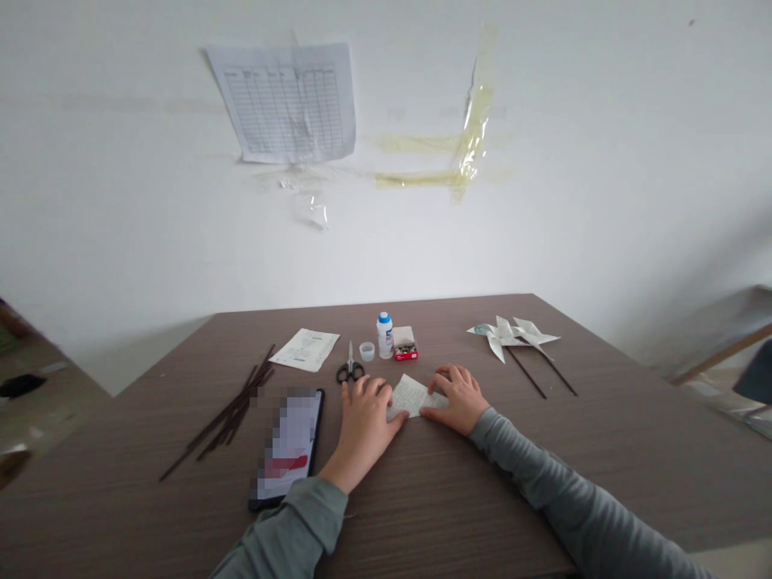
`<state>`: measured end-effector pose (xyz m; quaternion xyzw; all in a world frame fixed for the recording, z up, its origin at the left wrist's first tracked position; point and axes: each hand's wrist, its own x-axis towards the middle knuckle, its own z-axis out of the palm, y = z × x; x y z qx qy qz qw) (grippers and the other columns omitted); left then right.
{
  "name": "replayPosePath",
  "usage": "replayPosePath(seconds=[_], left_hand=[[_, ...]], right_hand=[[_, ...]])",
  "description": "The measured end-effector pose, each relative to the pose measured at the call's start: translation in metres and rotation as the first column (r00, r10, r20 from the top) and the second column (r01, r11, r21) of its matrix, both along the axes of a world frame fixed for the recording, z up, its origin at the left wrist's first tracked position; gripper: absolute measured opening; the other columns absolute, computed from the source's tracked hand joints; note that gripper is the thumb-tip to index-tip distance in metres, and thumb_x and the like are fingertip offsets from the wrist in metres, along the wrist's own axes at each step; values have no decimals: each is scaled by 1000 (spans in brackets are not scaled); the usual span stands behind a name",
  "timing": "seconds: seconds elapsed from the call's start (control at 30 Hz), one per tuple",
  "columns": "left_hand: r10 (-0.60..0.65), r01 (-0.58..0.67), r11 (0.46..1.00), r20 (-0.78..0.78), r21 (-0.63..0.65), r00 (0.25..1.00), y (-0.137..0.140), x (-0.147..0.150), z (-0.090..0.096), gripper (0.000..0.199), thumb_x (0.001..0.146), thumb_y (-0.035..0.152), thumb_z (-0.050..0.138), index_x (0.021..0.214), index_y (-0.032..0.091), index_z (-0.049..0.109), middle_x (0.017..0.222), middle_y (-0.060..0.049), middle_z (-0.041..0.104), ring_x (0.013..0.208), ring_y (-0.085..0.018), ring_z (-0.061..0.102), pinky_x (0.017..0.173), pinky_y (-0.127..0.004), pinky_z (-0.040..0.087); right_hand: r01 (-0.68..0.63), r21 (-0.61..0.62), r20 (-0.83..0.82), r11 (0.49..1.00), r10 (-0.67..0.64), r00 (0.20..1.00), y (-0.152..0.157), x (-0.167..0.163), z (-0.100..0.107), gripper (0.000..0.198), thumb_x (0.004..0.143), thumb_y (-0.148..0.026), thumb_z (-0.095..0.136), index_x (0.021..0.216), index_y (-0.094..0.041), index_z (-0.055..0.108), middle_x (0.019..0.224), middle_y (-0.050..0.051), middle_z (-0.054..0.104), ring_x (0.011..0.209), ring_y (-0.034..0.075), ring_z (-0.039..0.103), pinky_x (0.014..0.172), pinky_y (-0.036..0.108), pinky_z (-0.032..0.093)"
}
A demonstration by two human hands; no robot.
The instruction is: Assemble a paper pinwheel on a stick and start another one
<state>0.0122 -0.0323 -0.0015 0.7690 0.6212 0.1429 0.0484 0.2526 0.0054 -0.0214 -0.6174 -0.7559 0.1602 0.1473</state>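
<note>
- I see the paper [408, 397] in front of the bottle [384, 339], between left hand [367, 425] and right hand [459, 402].
- Both touch its sides; pinching or not, I can't tell.

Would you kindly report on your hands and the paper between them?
Left hand, right hand: both on paper. Paper on table. Scissors beyond left hand, off paper.

paper [409, 396]: small white sheet, covered with rows of fine dark marks too small to read. position: on the bench [434, 498], between left hand [371, 418] and right hand [455, 400], both touching it. one corner points away; side edges are partly hidden.
</note>
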Motion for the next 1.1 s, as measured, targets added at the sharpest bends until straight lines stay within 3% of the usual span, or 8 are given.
replayPosePath(seconds=[0.33,0.57,0.73,0.9,1.1], left_hand=[[32,-34,996,-19,-79,999,-3,7,11,19,112,42,94,122,27,87,153,-16,89,175,-52,65,155,-86,41],[44,-46,987,-16,-152,999,-4,4,23,29,112,31,92,140,25,89,171,-18,85,179,-50,63,155,-84,41],[33,-41,981,-45,-191,998,-5,-6,27,36,113,28,87,150,30,90,180,-15,82,185,-49,58,155,-87,40],[38,-47,973,-46,-225,998,-8,-16,35,42,113,26,84,155,28,90,189,-17,76,189,-51,54,155,-89,37],[32,-42,972,-47,-230,998,-7,-34,34,46,111,24,84,154,35,92,191,-14,75,191,-51,53,154,-89,40]], right_hand=[[54,-11,32,998,-54,998,-5,-13,3,48,97,-67,105,129,-34,88,174,13,74,179,49,58,153,73,39],[58,-121,30,991,-55,998,-2,-6,12,48,100,-52,102,143,-34,89,186,12,67,187,47,52,154,65,41],[93,-145,37,985,-89,995,2,12,16,50,97,-48,106,144,-37,92,187,11,68,187,52,49,157,78,34],[136,-108,44,985,-132,990,12,29,5,49,91,-42,111,137,-39,96,182,10,71,183,54,53,153,77,40],[153,-67,40,986,-151,988,17,43,-6,48,90,-32,106,137,-39,100,181,13,74,179,56,57,152,72,42]])
